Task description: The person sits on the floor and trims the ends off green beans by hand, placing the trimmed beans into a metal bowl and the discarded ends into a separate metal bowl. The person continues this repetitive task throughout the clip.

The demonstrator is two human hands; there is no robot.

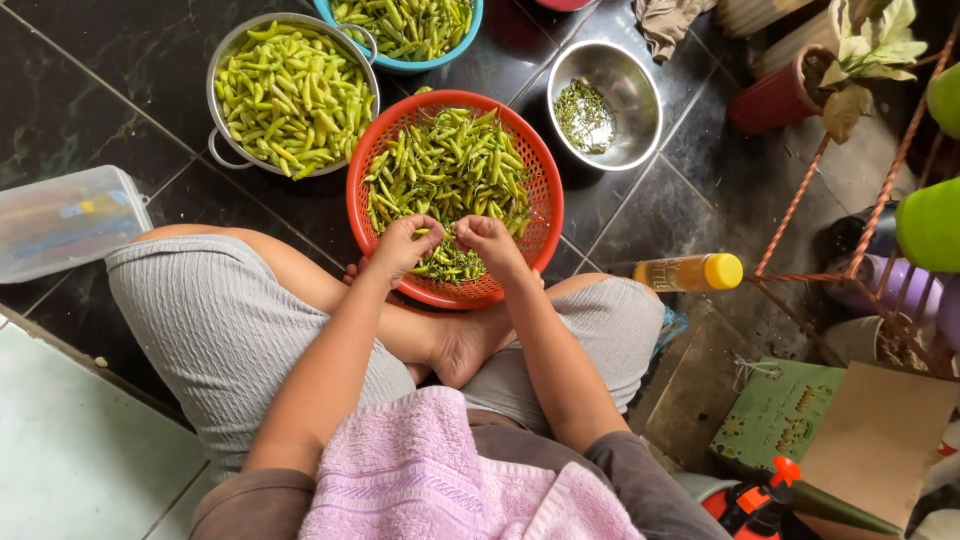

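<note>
A: Where are the hands working?

B: Both are hovering just above centre frame, over the near rim of the red basket [357, 205]. The left hand [403, 245] and right hand [487, 240] are curling shut, pinching a green chili [440, 232] between them.

A: Which way is it lying?

B: Its long axis is running left to right across the frame, bridging the two sets of fingertips, so neither hand is nearer. The pile of chilies [450, 165] is sitting just beyond the knuckles, toward the top of the frame.

A: And around it?

B: A metal pot of chilies [292, 95] is standing upper left, a steel bowl of stems [604, 105] upper right.
</note>
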